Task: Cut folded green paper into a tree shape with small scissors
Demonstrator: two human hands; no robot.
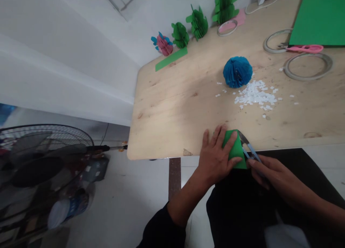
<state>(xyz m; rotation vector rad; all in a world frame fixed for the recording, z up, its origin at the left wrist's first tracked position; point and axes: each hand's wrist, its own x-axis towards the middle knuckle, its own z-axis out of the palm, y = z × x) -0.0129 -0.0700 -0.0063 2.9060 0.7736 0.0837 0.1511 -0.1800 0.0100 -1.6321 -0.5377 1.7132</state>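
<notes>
My left hand [215,156] rests over the table's front edge, its fingers spread on a green paper piece [237,151] and its thumb pressing the paper's lower part. In my right hand [265,169] is a pair of scissors [252,151], fingers wrapped round the handles. The scissor blades lie along the right edge of the green paper, near its top corner. A blue paper honeycomb ball [237,71] sits farther back on the wooden table [167,108], beside a scatter of small white paper bits [257,93].
Green paper figures [198,22] and a pink-and-blue one [164,44] stand along the wall, near a green strip [171,59]. Tape rings [308,76], pink-handled scissors [308,48] and a green sheet [319,18] lie back right. A fan [40,158] stands at left.
</notes>
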